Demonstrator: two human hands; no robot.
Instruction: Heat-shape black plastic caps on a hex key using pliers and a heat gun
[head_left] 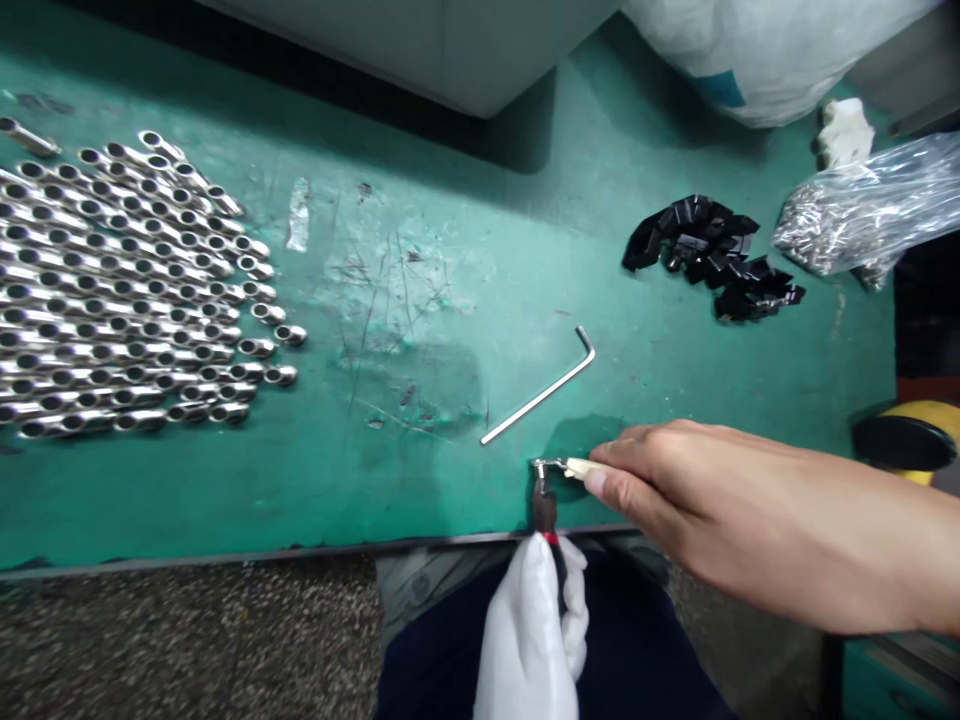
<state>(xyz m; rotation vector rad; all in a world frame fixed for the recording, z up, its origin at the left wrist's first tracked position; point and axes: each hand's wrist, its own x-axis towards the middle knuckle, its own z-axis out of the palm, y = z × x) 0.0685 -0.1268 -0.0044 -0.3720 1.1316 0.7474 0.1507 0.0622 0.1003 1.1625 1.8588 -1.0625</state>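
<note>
My left hand [529,625], in a white glove, is closed around the dark handles of pliers [545,505] with a red band. The plier jaws point up over the table's front edge and hold a small shiny metal part [539,468]. My bare right hand [690,490] pinches a small cream-coloured piece [583,468] between thumb and fingers. From this piece a thin metal tip reaches left to the part at the jaws. Just above both hands lies a silver hex key [538,400], its short bent end at the upper right.
Many metal tubes [135,300] stand in rows on the green table [405,300] at the left. Black parts [712,255] lie in a pile at the right, beside a clear bag of small metal pieces [832,220]. A yellow and black object [907,440] is at the right edge.
</note>
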